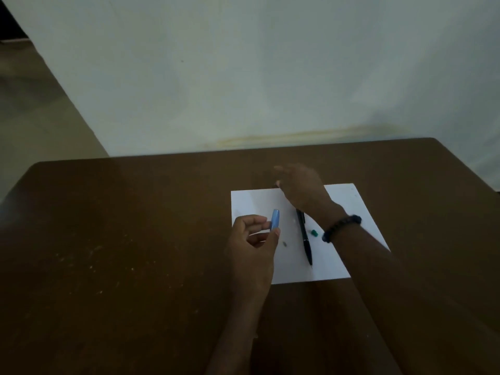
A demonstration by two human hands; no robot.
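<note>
brown wooden tabletop (135, 226) carries a white paper sheet (349, 201). right hand (300, 188) hovers blurred over the sheet's far edge, grip impossible to tell. left hand (254, 239) pinches, above the sheet, left of a slim black pen (305, 239), a light blue plastic cap (275, 219). tiny green piece (314, 233) lies just right of the pen.

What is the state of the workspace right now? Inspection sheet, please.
Surface: brown table, pale specks at left; white paper lies flat on it.
Job's things: light-blue pen piece above the paper; black pen lying on the paper.
Clutter: green piece and grey piece on the paper beside the black pen.
Grips: left hand pinches the light-blue pen piece; right hand blurred over the paper's far edge, hold unclear; bracelet on its wrist.
Cables: nothing seen.
Surroundings: pale wall, floor at left.
</note>
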